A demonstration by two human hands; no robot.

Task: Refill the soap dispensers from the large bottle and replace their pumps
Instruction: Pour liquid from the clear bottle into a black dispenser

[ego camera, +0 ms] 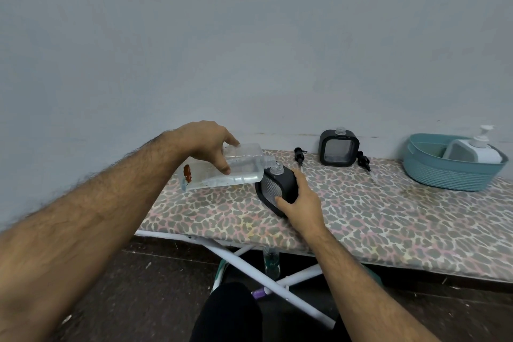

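My left hand (206, 144) grips the large clear bottle (244, 168), tipped on its side with its mouth at the open neck of a black square dispenser (277, 184). My right hand (301, 197) holds that dispenser, which leans toward the bottle on the leopard-print board (388, 211). A second black dispenser (338, 148) stands upright near the wall with its neck open. Two black pumps lie beside it: one pump (299, 155) to its left, the other pump (364, 161) to its right.
A teal basket (449, 172) at the right end holds a white pump bottle (478, 147). The wall runs close behind the board. White folding legs (249, 261) and a small bottle (271, 262) are under the board, above my dark-clad knee.
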